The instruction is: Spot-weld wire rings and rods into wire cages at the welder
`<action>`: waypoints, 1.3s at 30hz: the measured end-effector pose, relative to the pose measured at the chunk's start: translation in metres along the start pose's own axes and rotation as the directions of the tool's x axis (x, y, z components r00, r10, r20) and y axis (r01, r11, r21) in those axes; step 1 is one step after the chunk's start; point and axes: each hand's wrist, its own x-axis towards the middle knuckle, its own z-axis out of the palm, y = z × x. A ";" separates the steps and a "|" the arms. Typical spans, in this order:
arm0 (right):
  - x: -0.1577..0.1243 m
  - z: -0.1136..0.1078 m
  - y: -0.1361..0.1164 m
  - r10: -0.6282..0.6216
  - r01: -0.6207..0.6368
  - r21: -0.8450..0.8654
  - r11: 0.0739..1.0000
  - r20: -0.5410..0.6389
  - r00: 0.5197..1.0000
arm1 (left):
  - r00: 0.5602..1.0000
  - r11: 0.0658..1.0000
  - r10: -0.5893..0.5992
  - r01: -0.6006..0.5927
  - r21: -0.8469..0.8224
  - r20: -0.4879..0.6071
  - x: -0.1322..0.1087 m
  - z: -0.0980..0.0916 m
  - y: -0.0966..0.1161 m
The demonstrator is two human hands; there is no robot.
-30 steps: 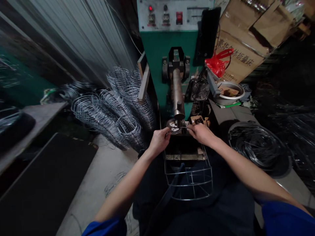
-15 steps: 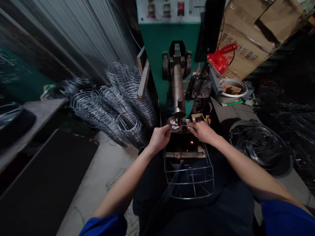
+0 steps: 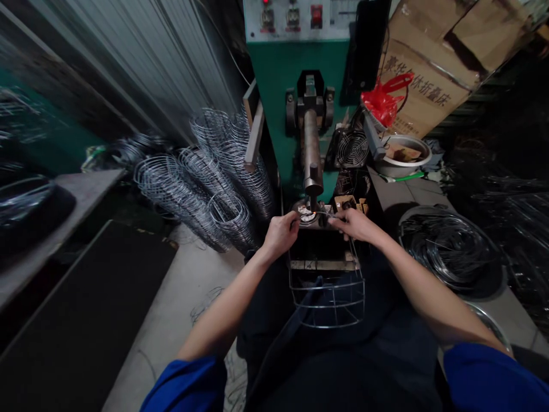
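A welded wire basket (image 3: 328, 327) hangs between my arms, its near end above my dark-clothed lap and its far end at the spot welder (image 3: 266, 71). My left hand (image 3: 281, 236) is closed, fingers pinched on the basket's wire at the left of the electrode. On the other side, my right hand (image 3: 358, 226) pinches the wire with thumb and fingers. A small orange glow shows on the wire between the hands, just under the welder's upper electrode arm (image 3: 311, 146). The fingertips partly hide the wire ends.
Stacks of wire rings (image 3: 195, 200) stand on the floor at the left, beside a dark board (image 3: 86, 309). At the right are a tub of cut wires (image 3: 450, 252), a metal bowl (image 3: 403, 166), a red plastic bag (image 3: 381, 103) and a cardboard box (image 3: 422, 74).
The flying sparks are gone and a glowing spot remains on the wire. The basket's near end has shifted up toward the welder. A red lamp now shows on the panel.
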 end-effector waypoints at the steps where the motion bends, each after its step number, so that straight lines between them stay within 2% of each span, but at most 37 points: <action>1: -0.008 0.001 0.000 0.018 -0.018 0.069 0.997 0.005 1.000 | 1.000 0.999 -0.019 0.019 -0.038 -0.009 -0.007 0.000 -0.001; 3: -0.029 0.003 -0.005 0.006 0.003 0.133 0.991 -0.068 0.998 | 0.992 0.961 -0.120 0.110 -0.252 -0.024 -0.027 0.003 -0.005; 4: -0.041 0.003 -0.009 -0.029 0.046 0.112 0.993 -0.146 0.989 | 0.979 0.891 -0.203 0.177 -0.419 -0.017 -0.041 0.007 -0.008; 5: -0.052 0.003 -0.015 -0.084 0.101 0.061 0.993 -0.234 0.968 | 0.955 0.767 -0.295 0.249 -0.591 0.019 -0.056 0.012 -0.010; 7: -0.073 0.001 -0.027 -0.212 0.202 -0.067 0.977 -0.393 0.895 | 0.889 0.427 -0.420 0.372 -0.824 0.184 -0.087 0.028 -0.011; 8: -0.081 -0.001 -0.032 -0.265 0.237 -0.119 0.964 -0.457 0.849 | 0.853 0.265 -0.425 0.438 -0.859 0.304 -0.102 0.038 -0.009; 10: -0.094 -0.002 -0.037 -0.314 0.261 -0.175 0.949 -0.552 0.772 | 0.787 0.010 -0.330 0.555 -0.832 0.521 -0.125 0.056 0.000; 12: -0.104 -0.003 -0.026 -0.306 0.244 -0.185 0.952 -0.608 0.732 | 0.737 -0.116 -0.263 0.616 -0.779 0.622 -0.136 0.067 0.013; 14: -0.120 -0.005 0.010 -0.229 0.171 -0.153 0.973 -0.628 0.743 | 0.728 -0.132 -0.306 0.605 -0.785 0.613 -0.135 0.072 0.024; 15: -0.134 -0.007 0.037 -0.148 0.084 -0.129 0.988 -0.638 0.755 | 0.730 -0.112 -0.350 0.589 -0.800 0.587 -0.131 0.074 0.027; 16: -0.153 -0.008 0.067 -0.010 -0.069 -0.094 0.993 -0.658 0.753 | 0.729 -0.087 -0.392 0.579 -0.811 0.562 -0.126 0.076 0.028; 17: -0.177 -0.008 0.099 0.161 -0.276 -0.054 0.960 -0.699 0.697 | 0.721 -0.064 -0.426 0.578 -0.814 0.546 -0.122 0.079 0.028; 18: -0.203 -0.006 0.131 0.374 -0.531 0.007 0.847 -0.718 0.587 | 0.707 -0.048 -0.457 0.587 -0.808 0.540 -0.118 0.083 0.027; 19: -0.230 -0.003 0.159 0.591 -0.758 0.078 0.647 -0.679 0.435 | 0.689 -0.034 -0.488 0.599 -0.800 0.536 -0.115 0.087 0.026; 20: -0.256 0.002 0.185 0.687 -0.847 0.125 0.516 -0.651 0.322 | 0.673 -0.021 -0.518 0.607 -0.795 0.528 -0.113 0.092 0.026; 22: -0.294 0.018 0.223 0.797 -0.923 0.185 0.337 -0.578 0.175 | 0.660 0.019 -0.568 0.608 -0.794 0.492 -0.115 0.101 0.027; 23: -0.306 0.027 0.237 0.829 -0.938 0.204 0.280 -0.544 0.129 | 0.662 0.045 -0.585 0.604 -0.796 0.469 -0.117 0.104 0.028; 26: -0.317 0.051 0.257 0.877 -0.953 0.238 0.187 -0.478 0.053 | 0.661 0.138 -0.600 0.640 -0.756 0.450 -0.127 0.112 0.031; 30: -0.318 0.058 0.260 0.874 -0.936 0.286 0.205 -0.484 0.044 | 0.595 0.218 -0.604 0.763 -0.608 0.530 -0.140 0.113 0.026; 31: -0.321 0.055 0.258 0.868 -0.927 0.303 0.221 -0.495 0.045 | 0.596 0.245 -0.614 0.767 -0.593 0.518 -0.143 0.111 0.024; 32: -0.322 0.051 0.255 0.859 -0.916 0.320 0.243 -0.510 0.050 | 0.617 0.289 -0.625 0.751 -0.593 0.477 -0.144 0.109 0.022; 34: -0.321 0.038 0.247 0.828 -0.881 0.348 0.320 -0.554 0.081 | 0.698 0.430 -0.627 0.681 -0.593 0.347 -0.144 0.102 0.021; 35: -0.314 0.030 0.242 0.806 -0.857 0.353 0.375 -0.580 0.114 | 0.741 0.504 -0.611 0.635 -0.586 0.277 -0.143 0.098 0.023; 37: -0.286 0.015 0.224 0.742 -0.727 0.393 0.563 -0.628 0.236 | 0.801 0.616 -0.580 0.552 -0.562 0.152 -0.138 0.091 0.027; 38: -0.265 0.009 0.210 0.697 -0.606 0.427 0.671 -0.641 0.320 | 0.815 0.651 -0.570 0.525 -0.548 0.105 -0.135 0.088 0.029; 39: -0.240 0.004 0.191 0.633 -0.393 0.498 0.773 -0.649 0.422 | 0.822 0.675 -0.566 0.509 -0.534 0.067 -0.131 0.085 0.031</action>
